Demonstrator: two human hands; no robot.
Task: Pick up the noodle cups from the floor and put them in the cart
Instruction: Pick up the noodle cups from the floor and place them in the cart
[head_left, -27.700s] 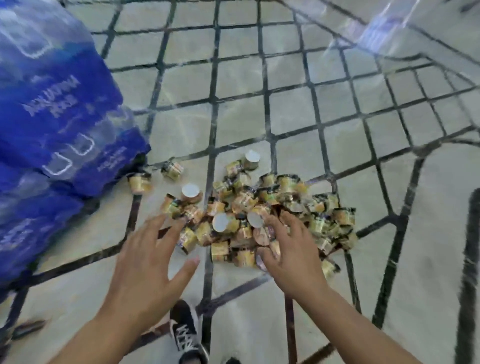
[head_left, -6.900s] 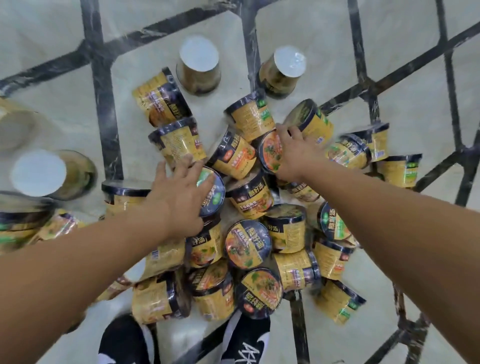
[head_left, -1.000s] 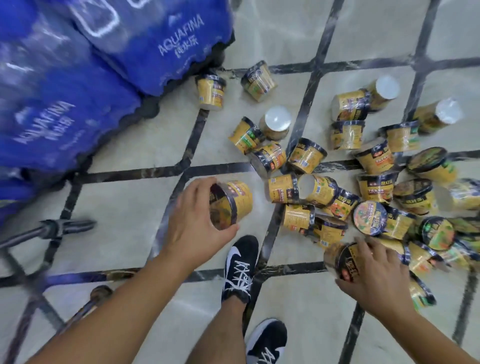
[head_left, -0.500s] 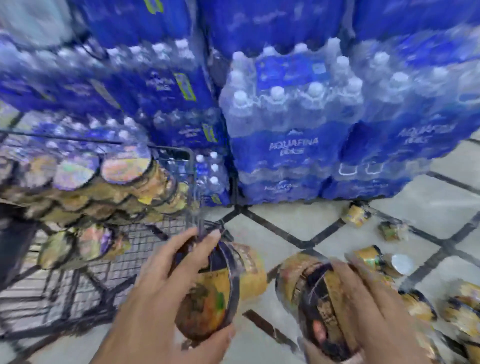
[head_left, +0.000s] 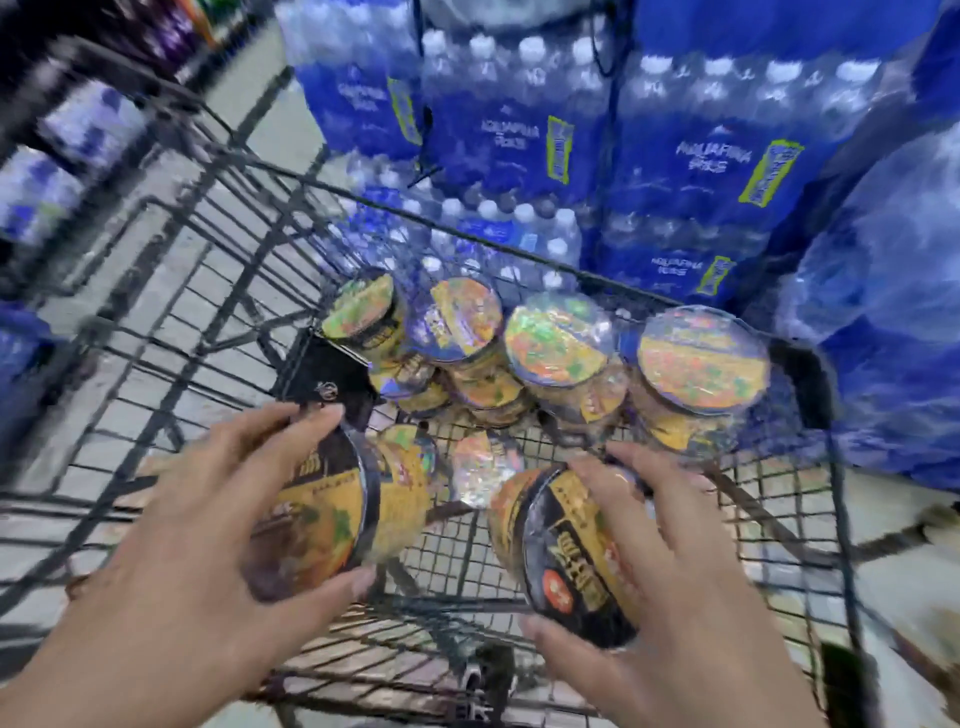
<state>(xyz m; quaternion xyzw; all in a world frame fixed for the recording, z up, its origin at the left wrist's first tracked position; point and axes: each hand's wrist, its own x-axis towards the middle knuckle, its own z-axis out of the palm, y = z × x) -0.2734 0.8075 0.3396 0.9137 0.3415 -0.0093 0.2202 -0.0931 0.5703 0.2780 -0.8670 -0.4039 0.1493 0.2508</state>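
My left hand (head_left: 197, 540) grips a yellow-and-black noodle cup (head_left: 332, 514) on its side, held over the black wire cart (head_left: 519, 249). My right hand (head_left: 670, 587) grips a second noodle cup (head_left: 566, 551), also tilted, just right of the first. Both cups hover above the cart's mesh floor. Several noodle cups (head_left: 556, 343) stand stacked with lids up against the cart's far wall, and another lies on the mesh (head_left: 483, 467) between my hands. The cups left on the floor are out of view.
Blue shrink-wrapped packs of water bottles (head_left: 691, 166) are stacked high right behind and to the right of the cart. More bottle packs on shelving (head_left: 62, 156) sit at the far left. Pale tiled floor (head_left: 291, 119) shows beyond the cart's left side.
The view has swung up from the floor to above the cart. Both hands have carried their cups from beside the cart to over its basket.
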